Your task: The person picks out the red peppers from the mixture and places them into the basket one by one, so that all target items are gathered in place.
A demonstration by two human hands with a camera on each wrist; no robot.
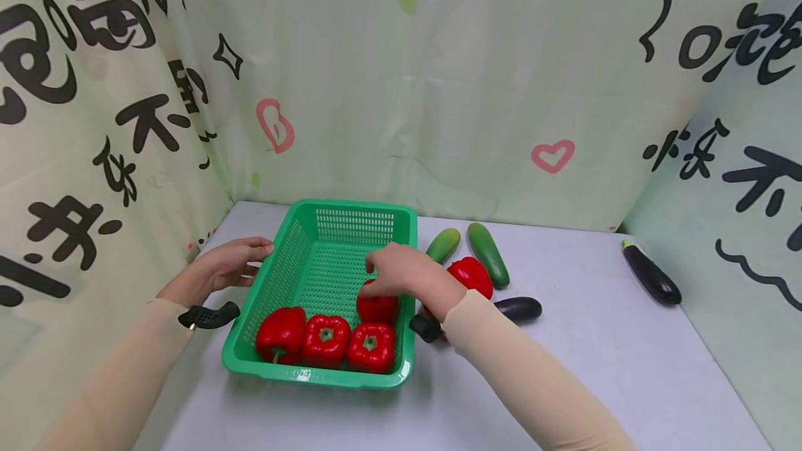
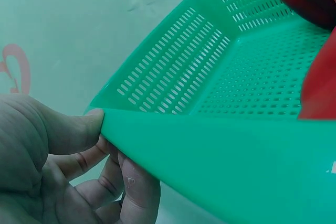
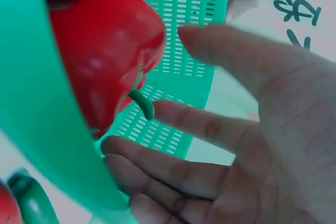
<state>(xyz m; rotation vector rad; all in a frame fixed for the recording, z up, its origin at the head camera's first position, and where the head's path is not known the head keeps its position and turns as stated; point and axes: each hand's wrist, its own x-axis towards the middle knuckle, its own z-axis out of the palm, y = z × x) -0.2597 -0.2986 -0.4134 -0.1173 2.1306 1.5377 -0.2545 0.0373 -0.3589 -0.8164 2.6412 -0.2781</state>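
A green plastic basket (image 1: pixel 322 270) with slotted walls stands on the table, several red bell peppers (image 1: pixel 326 339) inside along its near end. My left hand (image 1: pixel 228 266) holds its left rim; in the left wrist view the thumb lies on the edge and the fingers curl beneath. Over the basket's right side is my right hand (image 1: pixel 397 270), above a red bell pepper (image 1: pixel 377 310) by the right wall. The right wrist view shows that pepper's green stem (image 3: pixel 142 103) between thumb and fingers (image 3: pixel 168 169), which are spread and relaxed, not gripping it.
Right of the basket lie two green cucumber-like vegetables (image 1: pixel 487 254), another red bell pepper (image 1: pixel 471 275) and an eggplant (image 1: pixel 519 309), partly behind the right forearm. A second eggplant (image 1: pixel 651 275) is near the table's right edge. Printed curtains (image 1: pixel 407 89) enclose the table (image 1: pixel 583 353).
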